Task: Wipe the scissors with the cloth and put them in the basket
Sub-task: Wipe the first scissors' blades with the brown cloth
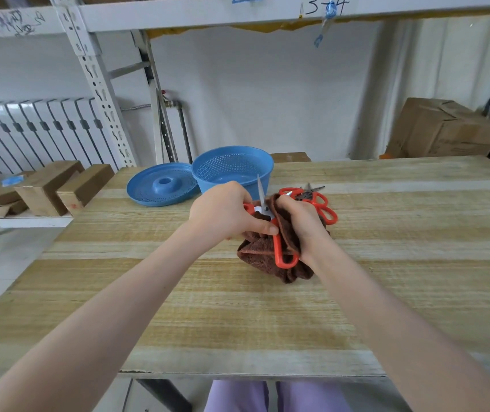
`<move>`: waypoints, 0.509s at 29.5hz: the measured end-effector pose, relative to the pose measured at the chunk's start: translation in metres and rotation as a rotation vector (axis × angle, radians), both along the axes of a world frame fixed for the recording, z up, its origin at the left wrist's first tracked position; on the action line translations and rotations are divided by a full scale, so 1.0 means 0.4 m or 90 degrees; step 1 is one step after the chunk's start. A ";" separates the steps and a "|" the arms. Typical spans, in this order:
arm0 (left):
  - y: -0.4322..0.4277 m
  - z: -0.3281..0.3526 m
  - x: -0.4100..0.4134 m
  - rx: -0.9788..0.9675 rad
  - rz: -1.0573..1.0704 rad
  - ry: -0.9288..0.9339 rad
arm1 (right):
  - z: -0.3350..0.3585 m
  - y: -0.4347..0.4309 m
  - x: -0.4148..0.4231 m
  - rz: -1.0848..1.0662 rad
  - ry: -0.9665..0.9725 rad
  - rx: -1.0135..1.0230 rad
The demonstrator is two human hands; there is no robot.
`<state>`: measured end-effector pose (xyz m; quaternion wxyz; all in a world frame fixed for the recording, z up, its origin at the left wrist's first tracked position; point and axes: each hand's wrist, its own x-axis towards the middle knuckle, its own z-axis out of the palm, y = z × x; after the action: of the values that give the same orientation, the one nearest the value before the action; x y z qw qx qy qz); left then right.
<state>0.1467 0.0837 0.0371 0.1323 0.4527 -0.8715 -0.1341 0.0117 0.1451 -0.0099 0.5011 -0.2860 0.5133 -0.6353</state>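
Head view: on the wooden table, the blue basket stands just behind the hands. The brown cloth is clutched by the right hand against the scissors. The left hand pinches their orange handle, blade up. A second pair lies behind.

Our left hand and right hand are bare, and so are both forearms. At six o'clock, our legs wear pale lilac trousers of smooth fabric.

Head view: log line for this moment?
step: wiping | left hand: grips scissors | right hand: holds cloth | basket: empty
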 end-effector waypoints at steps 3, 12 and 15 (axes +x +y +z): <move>-0.001 -0.001 0.004 0.007 0.005 -0.007 | 0.001 0.005 0.006 0.026 0.008 -0.011; 0.000 0.004 0.002 0.006 0.009 -0.004 | -0.002 0.002 0.008 -0.008 -0.011 -0.011; 0.001 0.000 0.004 0.014 0.006 -0.004 | -0.009 0.009 0.007 -0.002 -0.008 -0.016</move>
<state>0.1481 0.0842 0.0371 0.1251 0.4589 -0.8681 -0.1420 0.0147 0.1487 -0.0135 0.4998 -0.2876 0.5026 -0.6441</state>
